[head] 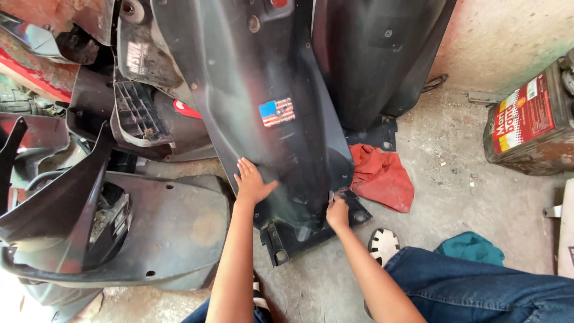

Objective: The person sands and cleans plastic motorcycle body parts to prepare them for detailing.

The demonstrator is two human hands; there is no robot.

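Left hand point(251, 182) flat and spread wide on the big black scooter panel point(269, 119), holding nothing, just pressing near the low left edge. Right hand point(338, 212) closed in a pinch at the low right edge of the same panel, maybe on a small tool or a screw; too small to tell. Panel standing up tall, leaning on other black panels point(119, 227), long side running away from the hands toward the top. Both hands down at its bottom end, about as close as each other. Red rag point(382, 176) lying just right of the panel, on the concrete floor point(454, 197). Old red battery point(526, 122) far off right.
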